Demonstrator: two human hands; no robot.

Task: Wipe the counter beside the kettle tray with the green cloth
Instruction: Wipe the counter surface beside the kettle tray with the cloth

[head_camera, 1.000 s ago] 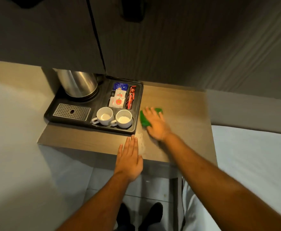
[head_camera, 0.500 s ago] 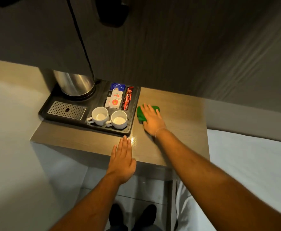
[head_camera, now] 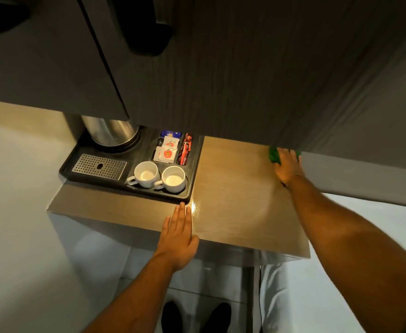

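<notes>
My right hand [head_camera: 288,165] presses the green cloth [head_camera: 274,156] flat on the wooden counter [head_camera: 233,188] at its far right corner, partly under the overhanging cabinet; most of the cloth is hidden under my palm. Resting flat at the counter's front edge, fingers together, my left hand [head_camera: 178,236] lies just in front of the black kettle tray [head_camera: 192,174] and holds nothing. The tray occupies the counter's left half.
On the tray stand a steel kettle [head_camera: 110,133], two white cups [head_camera: 160,177], sachets [head_camera: 170,149] and a metal drip grille [head_camera: 99,166]. Dark cabinet doors [head_camera: 197,68] overhang the counter's back. A grey ledge [head_camera: 353,176] borders the right side. My shoes [head_camera: 194,316] show below.
My right hand has swept the green cloth from beside the tray across to the counter's far right corner. The left hand has stayed at the front edge.
</notes>
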